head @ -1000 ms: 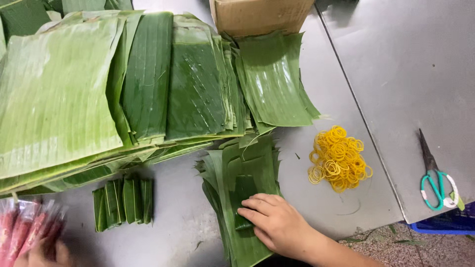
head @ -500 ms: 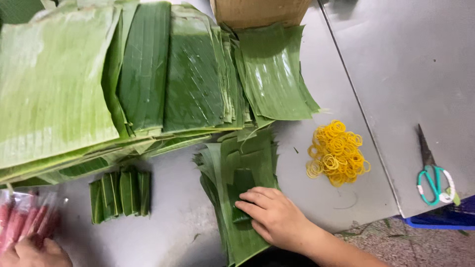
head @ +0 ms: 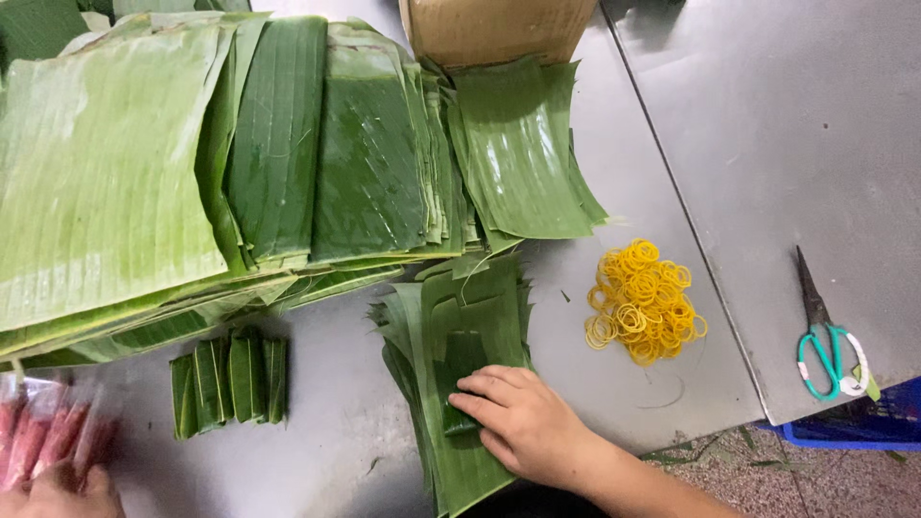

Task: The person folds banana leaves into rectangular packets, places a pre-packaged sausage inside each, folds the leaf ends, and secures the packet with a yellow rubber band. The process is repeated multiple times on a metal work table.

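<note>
Green folded leaf parcel [head: 462,379] lies on small leaf stack [head: 480,317], pinned flat under right hand [head: 523,422], fingers extended, keeping folds shut. Left hand [head: 62,489] grips pink packets [head: 43,432] at worktop [head: 614,384] edge.

— Where was the right hand [head: 528,422]?

— Flat on a small folded leaf piece [head: 460,369], pressing it onto a short stack of cut banana leaves [head: 480,307] on the grey metal surface [head: 614,384].

— And the left hand [head: 62,491]?

— At the lower edge, partly out of view, its grip on clear packets of red sticks [head: 48,432].

— What lay about them?

— Folded leaf bundles [head: 230,379] between the hands, a big pile of leaf sheets [head: 192,163] behind, yellow rubber bands [head: 643,302] to the right, and teal-handled scissors [head: 825,336] well apart.
</note>
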